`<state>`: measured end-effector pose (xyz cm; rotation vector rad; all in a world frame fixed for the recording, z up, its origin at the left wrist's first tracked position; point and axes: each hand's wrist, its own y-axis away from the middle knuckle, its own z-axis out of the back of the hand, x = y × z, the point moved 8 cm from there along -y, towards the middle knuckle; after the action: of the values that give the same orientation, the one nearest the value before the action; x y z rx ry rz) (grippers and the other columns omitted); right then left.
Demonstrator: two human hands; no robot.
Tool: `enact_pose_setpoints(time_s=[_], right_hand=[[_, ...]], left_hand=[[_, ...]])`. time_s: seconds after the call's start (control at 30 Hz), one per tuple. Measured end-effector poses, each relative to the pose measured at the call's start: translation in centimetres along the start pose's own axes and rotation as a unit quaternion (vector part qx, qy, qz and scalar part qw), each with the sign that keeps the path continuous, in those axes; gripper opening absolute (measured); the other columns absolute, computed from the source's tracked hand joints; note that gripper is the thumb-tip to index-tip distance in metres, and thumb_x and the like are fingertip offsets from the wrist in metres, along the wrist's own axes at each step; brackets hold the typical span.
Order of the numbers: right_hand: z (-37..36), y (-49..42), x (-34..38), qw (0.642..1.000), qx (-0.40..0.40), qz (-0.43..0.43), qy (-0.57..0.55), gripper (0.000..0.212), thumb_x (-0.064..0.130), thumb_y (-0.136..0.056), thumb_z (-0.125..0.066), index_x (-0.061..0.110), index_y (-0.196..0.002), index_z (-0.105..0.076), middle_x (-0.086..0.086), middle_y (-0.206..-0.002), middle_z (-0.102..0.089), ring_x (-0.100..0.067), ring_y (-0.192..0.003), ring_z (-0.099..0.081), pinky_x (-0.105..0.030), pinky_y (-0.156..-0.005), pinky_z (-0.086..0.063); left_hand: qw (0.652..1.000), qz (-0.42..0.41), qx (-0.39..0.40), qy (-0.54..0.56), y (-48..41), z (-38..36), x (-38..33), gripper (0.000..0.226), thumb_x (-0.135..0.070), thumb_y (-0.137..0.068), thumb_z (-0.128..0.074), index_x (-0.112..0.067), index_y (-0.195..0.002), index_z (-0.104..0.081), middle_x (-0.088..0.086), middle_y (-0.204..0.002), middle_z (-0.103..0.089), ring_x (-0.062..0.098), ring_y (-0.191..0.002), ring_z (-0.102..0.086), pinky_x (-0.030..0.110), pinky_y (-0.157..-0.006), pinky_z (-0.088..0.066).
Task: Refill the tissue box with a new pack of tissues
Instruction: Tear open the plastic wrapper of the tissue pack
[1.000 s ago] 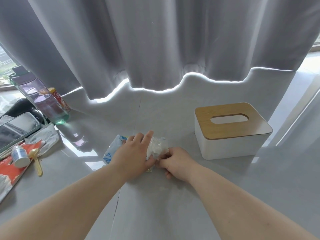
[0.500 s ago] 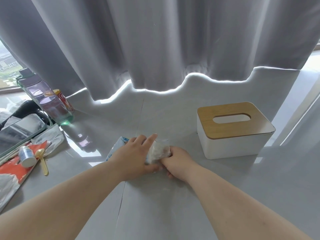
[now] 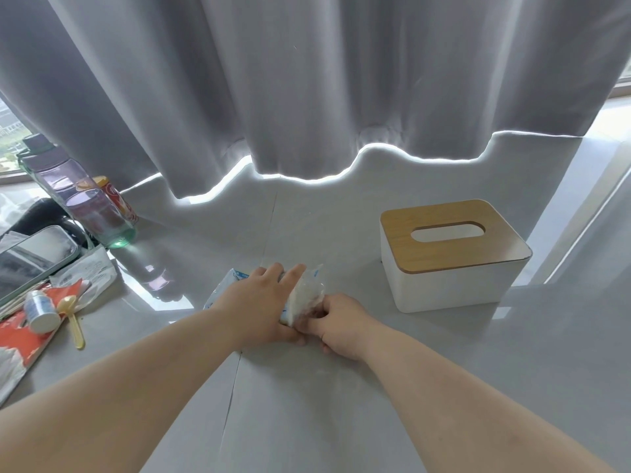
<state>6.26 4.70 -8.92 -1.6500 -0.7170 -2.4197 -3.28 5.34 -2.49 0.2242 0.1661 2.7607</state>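
Note:
A soft pack of tissues (image 3: 305,295) in clear plastic with blue print lies on the grey counter in the middle. My left hand (image 3: 257,303) lies over its top and grips it, thumb under the near edge. My right hand (image 3: 336,320) pinches the wrapper at the pack's right end with curled fingers. The tissue box (image 3: 450,268), white with a wooden slotted lid, stands closed to the right, apart from both hands.
A grey curtain (image 3: 307,80) hangs behind. At the left stand a purple water bottle (image 3: 78,199) and a red can (image 3: 117,196); a phone (image 3: 30,257), a small white bottle (image 3: 41,310), a yellow spoon (image 3: 73,319) and red packaging (image 3: 20,339) lie nearby.
My right hand has closed in against the pack's right end and taken hold of the wrapper. The left hand stays on the pack.

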Motion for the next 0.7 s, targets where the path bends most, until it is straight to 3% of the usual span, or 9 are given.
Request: enact_pose_setpoints(time_s=[0.07,0.17,0.33,0.5,0.7], right_hand=[[0.0,0.0,-0.1,1.000,0.005,-0.007,-0.027,0.020,0.026,-0.083,-0.070,0.006,-0.087,-0.070,0.000,-0.065,-0.059,-0.016,-0.058,-0.053,-0.031,-0.059,-0.050],[0.6,0.2,-0.2,0.997,0.013,-0.014,-0.074,0.014,0.016,-0.085,-0.070,0.014,-0.071,-0.064,0.003,-0.058,-0.056,-0.009,-0.051,-0.052,-0.019,-0.050,-0.050],[1.4,0.2,-0.9,0.996,-0.010,-0.028,-0.080,0.023,0.015,-0.079,-0.072,0.017,-0.061,-0.058,-0.001,-0.055,-0.058,-0.015,-0.052,-0.057,-0.029,-0.065,-0.056],[1.9,0.1,-0.8,0.988,-0.031,-0.069,-0.135,0.014,0.008,-0.084,-0.053,0.006,-0.072,-0.060,-0.011,-0.063,-0.059,-0.019,-0.046,-0.053,-0.024,-0.046,-0.050],[2.1,0.3,-0.9,0.980,-0.045,-0.074,-0.177,0.014,0.001,-0.087,-0.059,-0.006,-0.075,-0.064,-0.017,-0.065,-0.060,-0.022,-0.048,-0.056,-0.029,-0.049,-0.055]], left_hand=[[1.000,0.005,0.002,0.005,-0.1,-0.1,0.1,0.114,-0.078,-0.063,-0.059,-0.026,-0.148,-0.002,-0.001,-0.129,-0.040,0.020,-0.115,-0.044,0.029,-0.091,-0.041],[1.000,0.009,-0.003,0.008,0.0,-0.4,0.3,0.113,-0.078,-0.065,-0.057,-0.026,-0.148,-0.002,0.000,-0.130,-0.039,0.021,-0.115,-0.043,0.030,-0.091,-0.042],[0.999,0.021,-0.009,0.028,0.0,-0.4,0.7,0.112,-0.078,-0.065,-0.056,-0.026,-0.148,-0.001,-0.002,-0.133,-0.037,0.019,-0.119,-0.041,0.031,-0.092,-0.044],[0.997,0.045,-0.039,0.056,0.7,0.0,0.9,0.115,-0.079,-0.062,-0.058,-0.030,-0.148,0.002,-0.008,-0.134,-0.037,0.016,-0.124,-0.038,0.030,-0.089,-0.043],[0.985,0.086,-0.079,0.126,1.7,0.9,1.9,0.115,-0.077,-0.056,-0.065,-0.034,-0.145,-0.009,-0.011,-0.133,-0.038,0.015,-0.123,-0.036,0.031,-0.094,-0.040]])
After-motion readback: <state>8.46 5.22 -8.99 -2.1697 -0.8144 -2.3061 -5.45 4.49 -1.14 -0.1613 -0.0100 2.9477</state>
